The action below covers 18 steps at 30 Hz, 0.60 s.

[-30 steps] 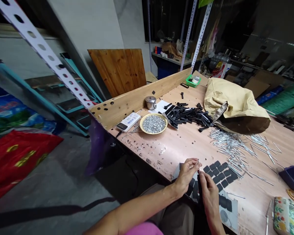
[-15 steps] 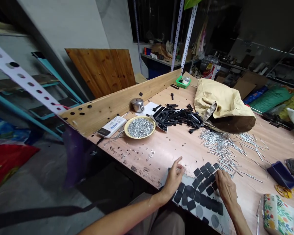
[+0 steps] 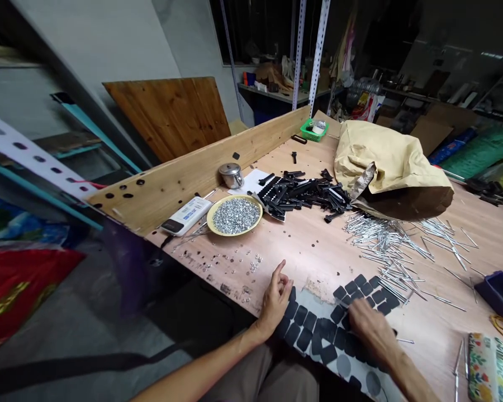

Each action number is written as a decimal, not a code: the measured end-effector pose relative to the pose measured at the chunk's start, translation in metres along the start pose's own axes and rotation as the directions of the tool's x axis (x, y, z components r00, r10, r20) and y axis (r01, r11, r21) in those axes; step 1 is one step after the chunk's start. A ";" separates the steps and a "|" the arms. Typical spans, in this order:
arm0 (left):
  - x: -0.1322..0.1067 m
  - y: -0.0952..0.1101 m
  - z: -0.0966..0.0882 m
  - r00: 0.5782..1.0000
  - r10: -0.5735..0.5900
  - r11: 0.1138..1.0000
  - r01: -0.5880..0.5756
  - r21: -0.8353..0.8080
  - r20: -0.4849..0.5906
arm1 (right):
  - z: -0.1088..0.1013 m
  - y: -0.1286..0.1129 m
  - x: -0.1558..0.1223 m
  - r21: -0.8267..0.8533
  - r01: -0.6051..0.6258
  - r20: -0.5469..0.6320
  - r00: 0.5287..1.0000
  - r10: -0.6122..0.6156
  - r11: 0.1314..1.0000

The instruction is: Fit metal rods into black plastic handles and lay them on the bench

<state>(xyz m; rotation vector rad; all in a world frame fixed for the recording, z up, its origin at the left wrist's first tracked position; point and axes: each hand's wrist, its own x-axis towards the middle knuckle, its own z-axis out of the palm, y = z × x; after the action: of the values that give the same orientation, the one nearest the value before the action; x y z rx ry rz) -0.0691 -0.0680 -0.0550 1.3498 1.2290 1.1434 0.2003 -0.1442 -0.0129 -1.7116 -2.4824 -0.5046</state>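
My left hand [image 3: 277, 301] loose, thumb apart from curled fingers, holding nothing visible, at left end of backing sheet [image 3: 314, 290]. Right hand [image 3: 371, 329] nearer, fingertips down on black rubber pads [image 3: 327, 354], grip unclear. Pad band lies crosswise along table edge [image 3: 230, 298].

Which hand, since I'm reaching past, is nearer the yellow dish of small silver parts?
Left. The left hand is in front of the yellow dish, off to its right; the right hand is farther right, over the black pads.

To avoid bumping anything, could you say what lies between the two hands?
Black pads on a white sheet between the left hand and right hand, in the head view.
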 end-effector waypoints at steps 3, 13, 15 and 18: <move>0.002 -0.001 -0.001 1.000 -0.005 1.000 0.005 0.000 -0.001 | -0.001 0.002 0.000 -0.048 -0.135 -0.052 0.990 0.133 0.990; 0.002 -0.001 0.000 1.000 -0.003 0.999 0.002 0.040 0.010 | 0.001 -0.024 0.002 -0.133 -0.146 -0.028 0.989 0.143 0.980; 0.002 -0.001 0.000 1.000 -0.001 0.999 0.001 0.051 0.004 | 0.001 -0.018 0.002 -0.139 -0.162 -0.035 0.987 0.159 0.977; 0.002 -0.002 0.000 1.000 0.001 0.999 -0.001 0.052 0.013 | 0.001 -0.004 0.003 -0.084 -0.220 -0.028 0.975 0.218 0.972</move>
<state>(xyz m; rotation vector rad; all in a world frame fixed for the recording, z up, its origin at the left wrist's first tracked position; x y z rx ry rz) -0.0690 -0.0660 -0.0565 1.3950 1.2568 1.1080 0.1952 -0.1424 -0.0143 -1.9722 -2.2511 -0.6096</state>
